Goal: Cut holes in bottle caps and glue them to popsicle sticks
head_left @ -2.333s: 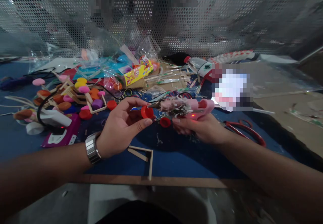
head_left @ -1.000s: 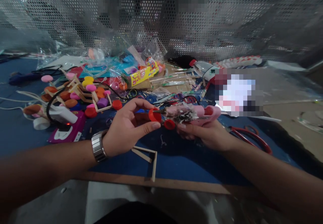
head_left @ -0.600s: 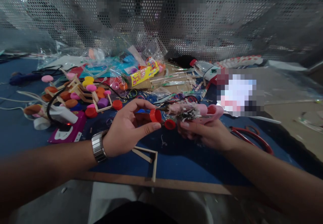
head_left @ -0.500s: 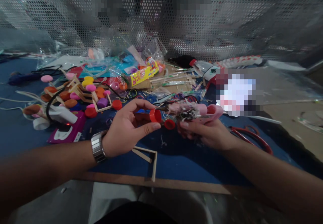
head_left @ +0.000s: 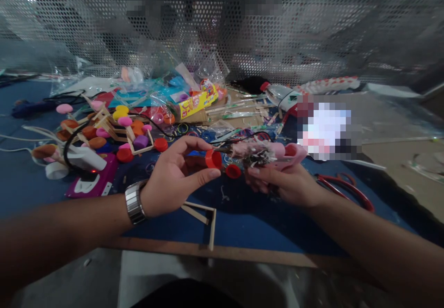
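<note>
Between the thumb and fingers of my left hand (head_left: 173, 176) is a red bottle cap (head_left: 213, 159), its open side turned to the right. My right hand (head_left: 291, 181) is wrapped around a pink hot glue gun (head_left: 274, 153), smeared with dried glue near the front. The gun points left, and its nozzle is at the upper rim of the held cap; whether they touch I cannot tell. A second red cap (head_left: 233, 171) lies on the blue table just beyond the held one. In front of my hands lies an angled frame of wooden sticks (head_left: 212, 224).
At left sit a purple power strip (head_left: 100, 176) with a white plug and a cluster of colourful caps and sticks (head_left: 114, 127). Red-handled scissors (head_left: 347, 190) lie at right, near a lit phone (head_left: 328, 127). Behind are a plastic bottle (head_left: 277, 94) and a yellow packet (head_left: 199, 102).
Hardly anything differs. Both hands, the cap and the glue gun keep almost the same place.
</note>
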`<action>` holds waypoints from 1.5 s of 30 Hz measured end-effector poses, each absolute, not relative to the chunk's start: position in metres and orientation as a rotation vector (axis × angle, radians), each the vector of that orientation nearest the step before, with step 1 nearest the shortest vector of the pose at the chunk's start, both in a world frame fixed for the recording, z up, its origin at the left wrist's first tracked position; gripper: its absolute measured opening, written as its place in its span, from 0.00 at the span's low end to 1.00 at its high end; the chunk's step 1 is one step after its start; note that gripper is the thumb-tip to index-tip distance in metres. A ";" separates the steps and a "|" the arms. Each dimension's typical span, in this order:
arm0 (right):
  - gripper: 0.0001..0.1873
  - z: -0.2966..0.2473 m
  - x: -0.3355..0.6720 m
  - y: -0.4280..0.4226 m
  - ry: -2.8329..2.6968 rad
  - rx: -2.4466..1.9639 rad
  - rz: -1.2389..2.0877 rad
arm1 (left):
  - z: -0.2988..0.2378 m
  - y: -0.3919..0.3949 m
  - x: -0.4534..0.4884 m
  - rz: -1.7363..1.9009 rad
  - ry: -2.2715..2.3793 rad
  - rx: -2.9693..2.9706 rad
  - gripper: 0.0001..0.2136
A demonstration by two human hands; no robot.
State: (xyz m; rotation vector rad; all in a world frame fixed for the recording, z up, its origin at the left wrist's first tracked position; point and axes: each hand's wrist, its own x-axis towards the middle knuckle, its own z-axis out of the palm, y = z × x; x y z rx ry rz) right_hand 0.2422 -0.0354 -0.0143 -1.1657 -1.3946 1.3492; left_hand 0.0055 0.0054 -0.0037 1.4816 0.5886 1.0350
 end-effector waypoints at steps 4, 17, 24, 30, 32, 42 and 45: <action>0.18 -0.018 0.244 -0.035 -1.406 -1.179 1.330 | -0.005 0.005 0.006 1.029 0.567 1.464 0.17; 0.24 -0.010 0.241 -0.036 -1.451 -1.205 1.314 | -0.004 0.005 0.006 1.029 0.585 1.477 0.17; 0.21 -0.008 0.239 -0.036 -1.463 -1.332 1.221 | -0.003 0.005 0.006 1.024 0.574 1.473 0.16; 0.26 -0.006 0.240 -0.035 -1.491 -1.294 1.197 | -0.005 0.004 0.006 1.024 0.587 1.428 0.17; 0.25 -0.008 0.241 -0.036 -1.458 -1.298 1.196 | -0.005 0.004 0.006 1.011 0.593 1.421 0.18; 0.26 -0.014 0.246 -0.036 -1.412 -1.133 1.297 | -0.003 0.004 0.005 1.024 0.557 1.438 0.12; 0.26 -0.011 0.245 -0.035 -1.430 -1.121 1.292 | -0.003 0.004 0.006 1.038 0.555 1.434 0.13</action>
